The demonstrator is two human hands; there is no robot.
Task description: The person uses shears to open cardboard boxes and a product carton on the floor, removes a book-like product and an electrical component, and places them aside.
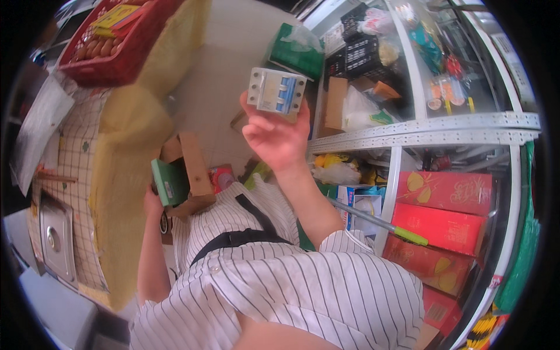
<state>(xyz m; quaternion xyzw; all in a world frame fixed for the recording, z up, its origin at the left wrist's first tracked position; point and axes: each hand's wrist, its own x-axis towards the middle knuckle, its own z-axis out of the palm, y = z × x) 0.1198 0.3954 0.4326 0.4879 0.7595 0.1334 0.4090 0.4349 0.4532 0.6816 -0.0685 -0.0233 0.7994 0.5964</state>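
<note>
My right hand [278, 131] is raised at the upper centre, its fingers around a white circuit breaker [276, 92] with blue levers; the face of the breaker points up toward me. Lower down at the left, my left hand [152, 202] grips the edge of a flat green box [169, 183]. That green box stands tilted at the opening of a brown cardboard box [197, 168], which rests by my lap. Part of my left hand is hidden behind the green box.
Metal shelving [411, 131] with bags, crates and red cartons [442, 227] lines the right. A pole with a green grip [410, 235] sticks out there. To the left are a cloth-covered table [78, 148], a steel tray lid [57, 238] and a red basket [105, 72] holding eggs.
</note>
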